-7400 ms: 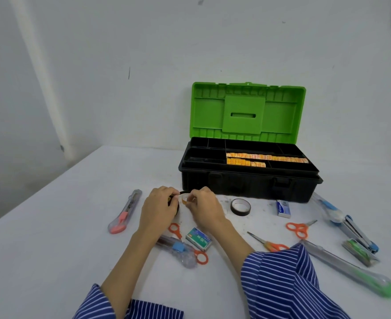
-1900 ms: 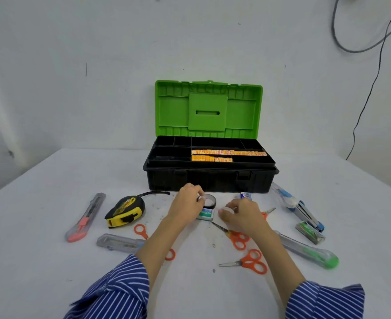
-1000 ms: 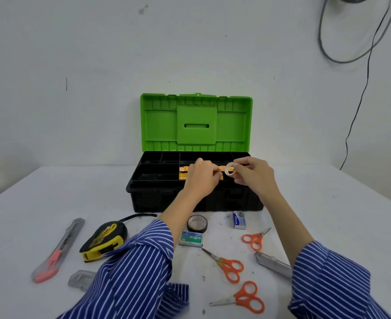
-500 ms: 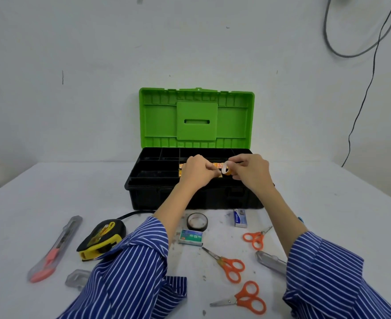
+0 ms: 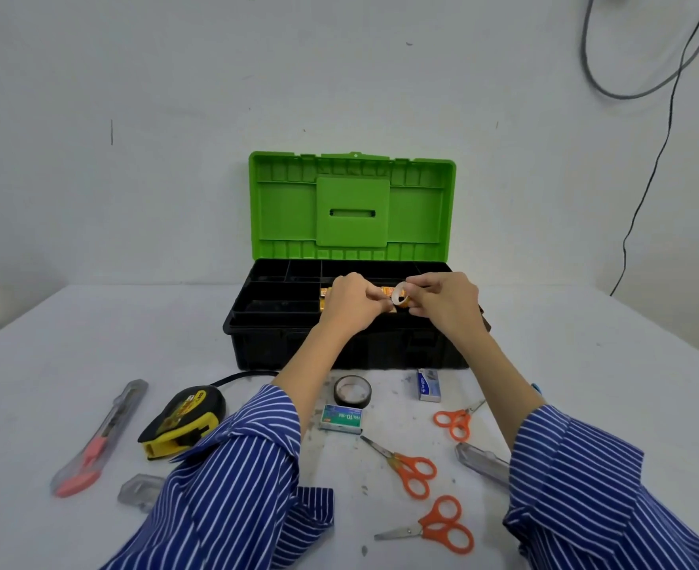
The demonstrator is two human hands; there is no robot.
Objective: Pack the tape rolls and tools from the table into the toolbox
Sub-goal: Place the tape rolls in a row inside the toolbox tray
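Note:
The black toolbox (image 5: 282, 347) stands open at the back of the table, its green lid (image 5: 352, 207) upright. Over its tray my right hand (image 5: 442, 302) pinches a small pale tape roll (image 5: 399, 299). My left hand (image 5: 350, 302) is curled beside it, fingertips at the roll's edge. A black tape roll (image 5: 352, 390) lies on the table in front of the box. A yellow and black tape measure (image 5: 183, 421) sits to the left.
On the white table (image 5: 72, 343) lie three orange scissors (image 5: 407, 466), a pink-slider utility knife (image 5: 101, 438), a green staple box (image 5: 341, 419), a blue staple box (image 5: 428, 386), and clear knife parts by both sleeves. Orange strips fill one tray compartment.
Both hands rose from the table to above the toolbox tray, carrying the small pale tape roll. Over the last half second they hold nearly still.

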